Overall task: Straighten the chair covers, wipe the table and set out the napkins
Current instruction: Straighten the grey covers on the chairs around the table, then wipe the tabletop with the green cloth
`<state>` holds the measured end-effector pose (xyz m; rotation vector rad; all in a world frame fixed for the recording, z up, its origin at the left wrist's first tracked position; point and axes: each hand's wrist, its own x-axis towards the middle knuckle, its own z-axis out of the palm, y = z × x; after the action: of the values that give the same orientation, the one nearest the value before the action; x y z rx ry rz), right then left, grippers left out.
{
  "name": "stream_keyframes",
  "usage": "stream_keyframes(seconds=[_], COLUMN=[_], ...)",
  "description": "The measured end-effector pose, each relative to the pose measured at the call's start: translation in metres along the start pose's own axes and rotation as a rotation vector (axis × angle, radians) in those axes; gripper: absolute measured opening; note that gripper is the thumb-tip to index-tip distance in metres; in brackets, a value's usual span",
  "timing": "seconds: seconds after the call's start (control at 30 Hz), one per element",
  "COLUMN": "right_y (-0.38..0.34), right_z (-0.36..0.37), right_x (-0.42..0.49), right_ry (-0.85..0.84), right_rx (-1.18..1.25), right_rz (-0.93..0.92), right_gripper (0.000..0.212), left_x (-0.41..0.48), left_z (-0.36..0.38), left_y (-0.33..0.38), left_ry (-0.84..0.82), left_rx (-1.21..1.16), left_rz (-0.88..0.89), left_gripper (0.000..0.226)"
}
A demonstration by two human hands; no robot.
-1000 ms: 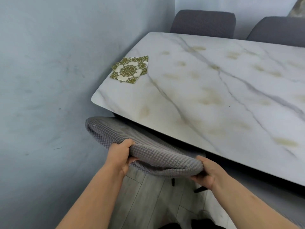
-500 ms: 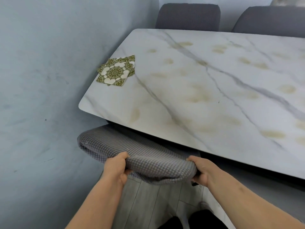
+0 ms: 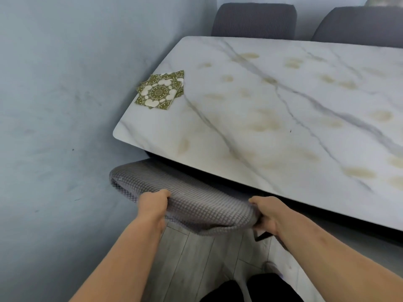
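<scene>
A grey waffle-textured chair cover (image 3: 185,192) wraps the top of a chair back tucked under the near edge of the white marble table (image 3: 294,118). My left hand (image 3: 152,205) grips the cover's lower edge left of the middle. My right hand (image 3: 268,212) grips its right end, fingers curled under the fabric. A small stack of green and white patterned napkins (image 3: 160,91) lies on the table's left end, near the wall. Yellowish stains dot the tabletop.
A pale blue wall (image 3: 54,127) runs close along the left. Two grey covered chairs (image 3: 254,19) (image 3: 359,25) stand at the table's far side. Grey plank floor (image 3: 202,264) and my dark trouser legs (image 3: 250,288) show below.
Both hands stay on the cover and have slid slightly lower on its edge. The view has shifted a little, so the table and napkins sit differently in frame.
</scene>
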<state>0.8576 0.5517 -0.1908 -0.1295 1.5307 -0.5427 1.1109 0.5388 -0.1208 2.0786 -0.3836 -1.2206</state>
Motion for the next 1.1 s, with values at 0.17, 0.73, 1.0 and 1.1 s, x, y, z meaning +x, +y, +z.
stream_keyframes(seconds=[0.17, 0.73, 1.0, 1.1], right_y=[-0.023, -0.054, -0.050, -0.048], right_z=[-0.012, -0.231, -0.381, -0.426], right_x=[-0.042, -0.094, -0.077, -0.068], right_ry=[0.004, 0.482, 0.904, 1.022], right_rx=[-0.311, -0.162, -0.368, -0.447], right_rz=[-0.200, -0.574, -0.483, -0.391], right_gripper=[0.007, 0.028, 0.048, 0.054], left_x=[-0.034, -0.156, -0.207, -0.219], left_z=[0.004, 0.181, 0.298, 0.333], left_y=[0.017, 0.049, 0.027, 0.014], left_ry=[0.165, -0.458, -0.580, -0.613], left_rx=[0.481, 0.617, 0.758, 0.801], left_rz=[0.319, 0.676, 0.659, 0.645], left_gripper=[0.092, 0.063, 0.059, 0.058])
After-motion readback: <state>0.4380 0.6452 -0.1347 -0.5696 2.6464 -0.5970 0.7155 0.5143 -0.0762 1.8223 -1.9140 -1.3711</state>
